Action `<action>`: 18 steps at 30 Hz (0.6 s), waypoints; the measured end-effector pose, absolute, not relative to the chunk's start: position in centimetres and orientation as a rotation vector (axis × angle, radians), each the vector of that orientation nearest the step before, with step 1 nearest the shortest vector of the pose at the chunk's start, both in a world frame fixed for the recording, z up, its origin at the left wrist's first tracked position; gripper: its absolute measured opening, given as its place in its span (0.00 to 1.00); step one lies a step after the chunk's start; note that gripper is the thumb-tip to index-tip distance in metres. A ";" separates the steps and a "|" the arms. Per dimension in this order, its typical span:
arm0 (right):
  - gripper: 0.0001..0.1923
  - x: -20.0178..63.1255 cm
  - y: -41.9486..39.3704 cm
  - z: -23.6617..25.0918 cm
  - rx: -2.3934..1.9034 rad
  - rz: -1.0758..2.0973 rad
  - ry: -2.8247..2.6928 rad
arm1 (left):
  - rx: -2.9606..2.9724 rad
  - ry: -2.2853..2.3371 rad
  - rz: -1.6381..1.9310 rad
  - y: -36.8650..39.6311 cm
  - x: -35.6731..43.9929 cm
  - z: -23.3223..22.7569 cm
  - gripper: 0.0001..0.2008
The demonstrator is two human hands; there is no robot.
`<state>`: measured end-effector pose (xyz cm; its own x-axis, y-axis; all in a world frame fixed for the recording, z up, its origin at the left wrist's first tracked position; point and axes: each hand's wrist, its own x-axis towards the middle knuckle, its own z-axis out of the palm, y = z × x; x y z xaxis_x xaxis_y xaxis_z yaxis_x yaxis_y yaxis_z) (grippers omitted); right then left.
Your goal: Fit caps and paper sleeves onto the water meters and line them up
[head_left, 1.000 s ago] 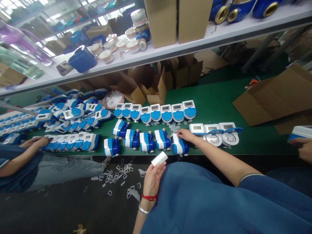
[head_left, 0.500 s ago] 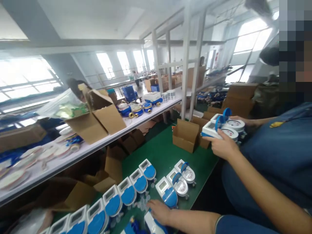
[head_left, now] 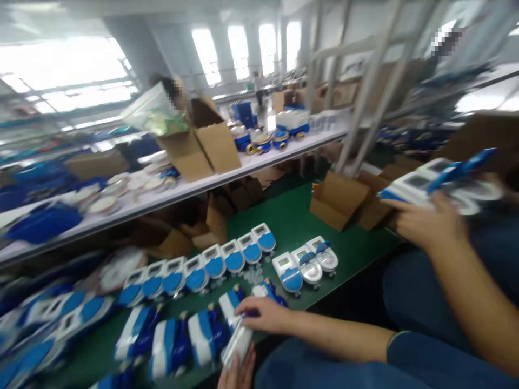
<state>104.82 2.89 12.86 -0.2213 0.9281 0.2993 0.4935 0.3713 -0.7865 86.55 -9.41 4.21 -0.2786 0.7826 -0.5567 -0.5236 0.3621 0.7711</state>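
Observation:
My right hand [head_left: 265, 313] reaches in from the right at the front edge of the bench, its fingers closed on the upper end of a white water meter [head_left: 238, 343]. Below it my left hand [head_left: 239, 371] grips the same meter's lower end, partly cut off by the picture's edge. Close by on the left, several blue-and-white water meters [head_left: 166, 348] lie on their sides with dark blue bodies. Behind these runs a row of face-up meters [head_left: 214, 261] with blue lids shut. A meter with its lid raised [head_left: 326, 258] stands in a short row on the right.
A co-worker's hand [head_left: 433, 221] holds meters with raised blue lids at the right. Small clear discs [head_left: 254, 275] lie between the rows on the green bench [head_left: 284, 208]. An open cardboard box [head_left: 338, 200] stands behind. A white shelf [head_left: 259, 161] carries boxes and meter parts.
The view has swung left, bringing more meters into sight. My left hand has come into view, and both hands now hold a meter tilted at the bench's front edge.

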 end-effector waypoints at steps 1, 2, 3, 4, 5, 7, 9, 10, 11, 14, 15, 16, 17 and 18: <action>0.15 101.1 1.4 11.4 -1.076 0.927 -1.949 | 0.211 1.361 1.327 -11.5 85.7 5.1 0.23; 0.13 98.3 -0.1 10.1 -0.906 1.101 -2.037 | 0.172 1.351 1.390 -13.2 85.2 6.0 0.23; 0.13 96.4 -1.3 9.0 -0.750 1.242 -2.097 | 0.158 1.329 1.444 -14.3 84.9 6.8 0.22; 0.14 95.3 -2.0 8.2 -0.634 1.357 -2.119 | 0.160 1.317 1.486 -15.0 84.8 7.3 0.21; 0.15 94.7 -2.3 7.5 -0.569 1.433 -2.118 | 0.156 1.326 1.518 -15.3 84.6 7.7 0.20; 0.15 94.4 -2.2 6.7 -0.547 1.506 -2.090 | 0.161 1.341 1.573 -15.6 84.3 8.0 0.18; 0.14 94.3 -1.9 6.8 -0.520 1.573 -2.078 | 0.167 1.365 1.614 -15.9 84.1 8.1 0.17; 0.14 94.2 -2.0 7.0 -0.511 1.607 -2.073 | 0.172 1.378 1.629 -16.2 84.0 8.1 0.17; 0.14 94.0 -2.1 7.2 -0.505 1.642 -2.067 | 0.176 1.394 1.642 -16.6 84.0 8.2 0.17; 0.13 93.2 -2.8 7.6 -0.480 1.752 -2.059 | 0.178 1.450 1.668 -17.7 84.0 8.2 0.16; 0.12 93.0 -3.0 7.6 -0.470 1.785 -2.059 | 0.170 1.471 1.675 -18.1 84.0 8.2 0.16; 0.12 92.8 -3.1 7.5 -0.463 1.816 -2.056 | 0.161 1.496 1.683 -18.3 84.0 8.1 0.16; 0.12 92.6 -3.2 7.4 -0.456 1.844 -2.049 | 0.154 1.521 1.687 -18.5 84.0 8.1 0.16; 0.12 92.4 -3.3 7.3 -0.449 1.876 -2.036 | 0.159 1.545 1.687 -18.7 83.9 8.1 0.16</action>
